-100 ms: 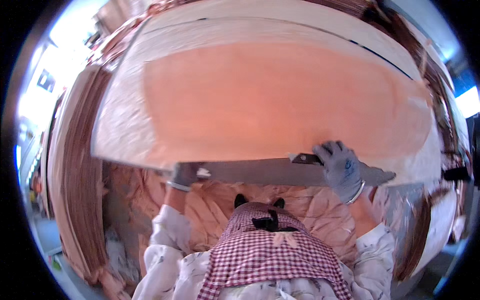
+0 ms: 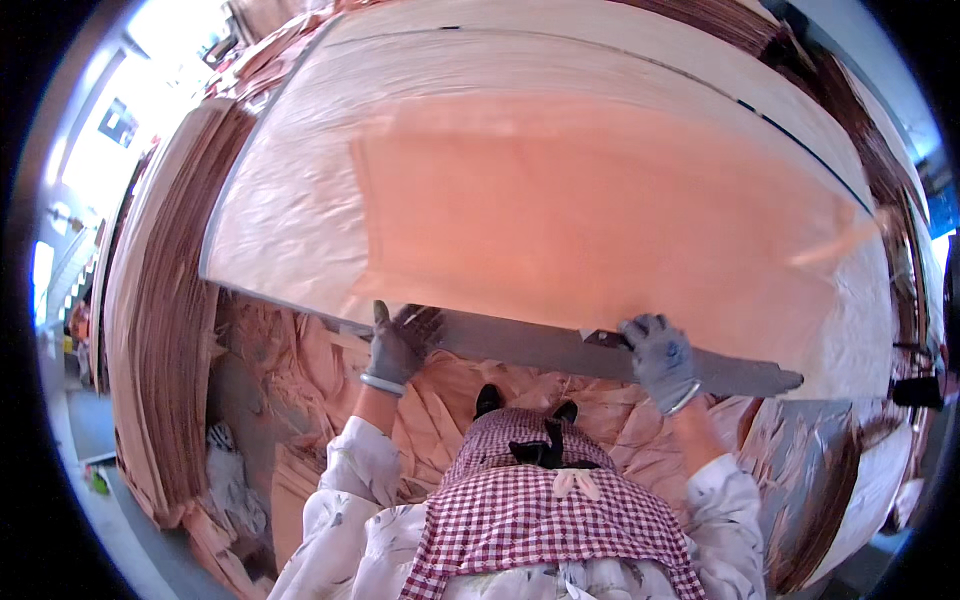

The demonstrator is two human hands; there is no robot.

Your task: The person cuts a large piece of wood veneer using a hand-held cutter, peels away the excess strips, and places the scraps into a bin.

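A thin orange-pink veneer sheet lies across a broad pale surface, its right part blurred. My left hand, in a grey glove, is at the sheet's near left edge with thumb and fingers apart and nothing visibly held. My right hand, also gloved, is closed around a small dark-handled knife pointing left, at the sheet's near edge. Below that edge runs a long grey strip, its right end ragged.
A tall stack of brown sheets stands at the left, another stack at the lower right. Crumpled veneer scraps cover the floor around my feet. A long thin dark rod lies along the far side of the pale surface.
My left hand has opened, its thumb and fingers now spread. The veneer sheet's left edge has shifted right in view. My right hand keeps the knife, slightly lower in view.
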